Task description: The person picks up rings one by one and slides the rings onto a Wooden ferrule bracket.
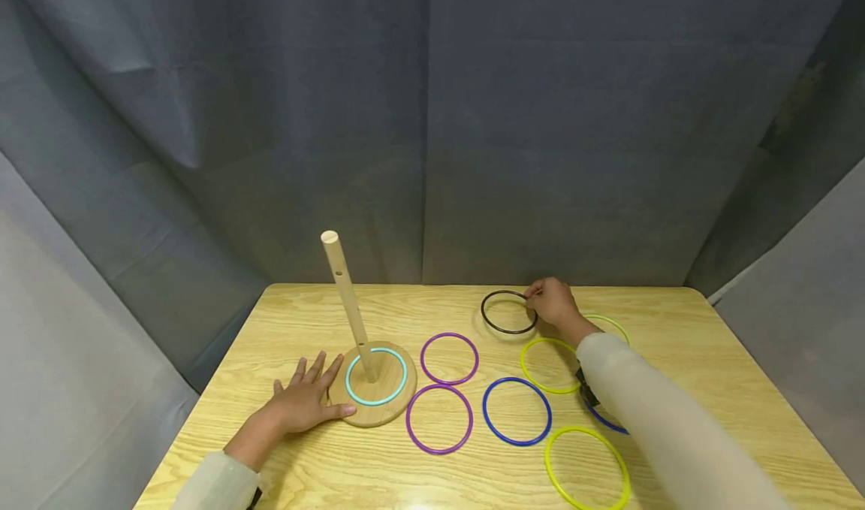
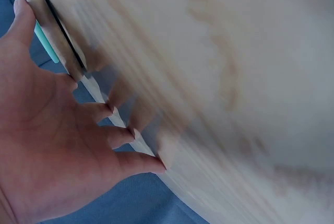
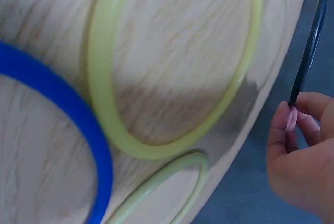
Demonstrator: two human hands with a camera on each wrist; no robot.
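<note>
Pinching the black ring [image 1: 508,312] at its right rim, the right hand [image 1: 556,303] has its fingertips [image 3: 292,118] closed on the thin band near the far edge of the bench [image 1: 676,315]; the wrist view shows the ring edge-on between thumb and finger, so it seems at least partly raised off the wood, though how far cannot be told. Just beside that hand lie three yellow rings, one [image 1: 550,365] touching the forearm's near side, one [image 1: 611,326] partly hidden behind the wrist, one [image 1: 586,469] at the near edge. A blue ring [image 1: 516,411] lies between them and two purple rings [image 1: 449,359] [image 1: 439,418]; a second blue ring [image 1: 608,420] peeks from under the sleeve. Well to the left stands the peg [image 1: 348,303] on its round base [image 1: 375,412], tilted slightly leftward in the head view, with a teal ring [image 1: 376,376] already down around it. The left hand [image 1: 304,401] lies flat, fingers spread and relaxed, grasping nothing, its thumb side touching the base as if to steady it. The step in hand looks like the pick-up of the black ring; the next move would call for lifting it clear, carrying it left over the purple rings, and levelling it above the peg's top before letting go.
</note>
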